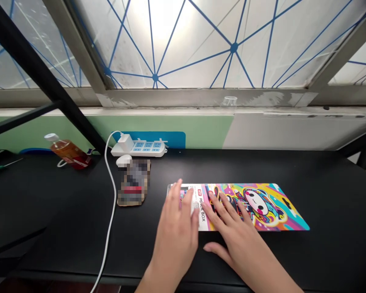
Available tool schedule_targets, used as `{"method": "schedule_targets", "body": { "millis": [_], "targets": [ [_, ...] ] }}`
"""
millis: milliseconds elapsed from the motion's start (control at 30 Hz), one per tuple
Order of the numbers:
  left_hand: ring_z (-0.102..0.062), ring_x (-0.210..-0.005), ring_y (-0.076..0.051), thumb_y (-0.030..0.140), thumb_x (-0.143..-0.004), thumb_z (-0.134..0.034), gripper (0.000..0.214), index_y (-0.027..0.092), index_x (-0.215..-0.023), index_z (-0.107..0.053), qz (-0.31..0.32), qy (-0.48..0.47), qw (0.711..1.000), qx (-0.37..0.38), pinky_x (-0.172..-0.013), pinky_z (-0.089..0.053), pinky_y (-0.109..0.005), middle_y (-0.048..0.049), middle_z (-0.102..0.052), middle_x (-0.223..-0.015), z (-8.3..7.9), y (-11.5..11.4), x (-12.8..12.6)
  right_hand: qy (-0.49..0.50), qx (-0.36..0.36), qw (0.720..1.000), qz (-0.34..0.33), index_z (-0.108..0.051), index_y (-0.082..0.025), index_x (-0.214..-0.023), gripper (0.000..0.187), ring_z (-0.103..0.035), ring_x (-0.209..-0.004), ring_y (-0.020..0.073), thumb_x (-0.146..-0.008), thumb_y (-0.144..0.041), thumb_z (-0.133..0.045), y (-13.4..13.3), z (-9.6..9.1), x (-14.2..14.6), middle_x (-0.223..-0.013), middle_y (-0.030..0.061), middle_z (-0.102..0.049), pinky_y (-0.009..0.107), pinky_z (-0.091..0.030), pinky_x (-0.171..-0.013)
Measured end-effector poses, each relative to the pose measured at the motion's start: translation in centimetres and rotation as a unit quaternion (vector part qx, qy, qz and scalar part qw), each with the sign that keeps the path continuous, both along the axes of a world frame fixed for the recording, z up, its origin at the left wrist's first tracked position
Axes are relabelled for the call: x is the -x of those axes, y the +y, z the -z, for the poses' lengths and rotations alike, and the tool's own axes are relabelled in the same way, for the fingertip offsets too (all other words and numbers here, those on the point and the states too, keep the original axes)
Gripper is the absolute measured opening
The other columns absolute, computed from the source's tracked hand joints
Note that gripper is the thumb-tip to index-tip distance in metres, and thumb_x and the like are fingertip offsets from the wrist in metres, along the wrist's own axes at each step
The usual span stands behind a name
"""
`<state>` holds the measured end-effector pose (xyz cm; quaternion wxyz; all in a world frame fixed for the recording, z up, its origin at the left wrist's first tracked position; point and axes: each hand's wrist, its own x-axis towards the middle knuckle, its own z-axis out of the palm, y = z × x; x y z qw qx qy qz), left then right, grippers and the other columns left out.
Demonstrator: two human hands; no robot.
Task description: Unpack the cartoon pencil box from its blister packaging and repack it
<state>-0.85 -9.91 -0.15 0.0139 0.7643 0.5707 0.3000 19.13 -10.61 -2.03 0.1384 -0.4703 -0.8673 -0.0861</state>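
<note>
A colourful pencil box package (259,201) with a cartoon figure lies flat on the black desk, its printed words "PENCIL BOX" running down a white band. My left hand (177,219) rests over the package's left end, fingers stretched forward, covering part of it. Lying on the middle of the package is my right hand (232,219), with its fingers spread and the thumb out over the desk near the front edge of the package. Neither hand is wrapped around anything.
A white power strip (146,148) with a plugged-in adapter sits by the wall. Its white cable (112,203) crosses the desk (332,183). Left of the hands are a blurred-out item (134,183), a white mouse-like object (123,160) and a tilted drink bottle (70,152). Black frame bars (39,61) rise left.
</note>
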Motion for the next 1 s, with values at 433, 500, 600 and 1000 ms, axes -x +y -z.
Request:
{"method": "schedule_targets", "body": {
  "millis": [433, 500, 600, 1000],
  "targets": [
    [-0.033, -0.150, -0.034, 0.063, -0.100, -0.041, 0.071, 0.017, -0.154, -0.042, 0.044, 0.157, 0.982, 0.095, -0.118, -0.035, -0.053, -0.0156, -0.034, -0.163, 0.8, 2.1, -0.4, 0.027, -0.030, 0.998, 0.053, -0.030, -0.036, -0.158, 0.063, -0.052, -0.138, 0.0287, -0.099, -0.023, -0.042, -0.4, 2.5, -11.7, -0.156, 0.0022, -0.049, 0.048, -0.044, -0.105],
    [-0.032, -0.151, -0.032, 0.060, -0.101, -0.039, 0.068, 0.018, -0.155, -0.042, 0.047, 0.159, 0.979, 0.120, -0.119, -0.033, -0.052, -0.0137, -0.034, -0.163, 0.4, 3.1, 0.4, 0.036, -0.031, 0.996, 0.077, -0.028, -0.037, -0.159, 0.066, -0.052, -0.138, 0.0296, -0.097, -0.019, -0.040, -0.8, 3.3, -13.5, -0.155, 0.0027, -0.049, 0.050, -0.045, -0.106],
    [-0.028, -0.152, -0.033, 0.061, -0.101, -0.038, 0.068, 0.019, -0.155, -0.041, 0.031, 0.163, 0.972, 0.165, -0.119, -0.031, -0.054, -0.0134, -0.031, -0.164, -0.3, 5.0, 1.6, 0.071, -0.050, 0.987, 0.136, -0.026, -0.038, -0.160, 0.072, -0.055, -0.135, 0.0316, -0.094, -0.013, -0.039, -1.3, 3.6, -15.1, -0.154, 0.0037, -0.052, 0.055, -0.045, -0.108],
    [-0.032, -0.150, -0.039, 0.049, -0.104, -0.040, 0.062, 0.008, -0.151, -0.044, 0.002, 0.205, 0.956, 0.209, -0.116, -0.033, -0.053, -0.0235, -0.034, -0.161, -2.6, 10.9, -0.7, 0.012, 0.006, 0.997, -0.080, -0.051, -0.025, -0.148, 0.061, -0.059, -0.130, 0.0347, -0.088, -0.016, -0.050, -2.3, 1.1, 0.0, -0.147, 0.0071, -0.058, 0.048, -0.058, -0.099]
  ]
}}
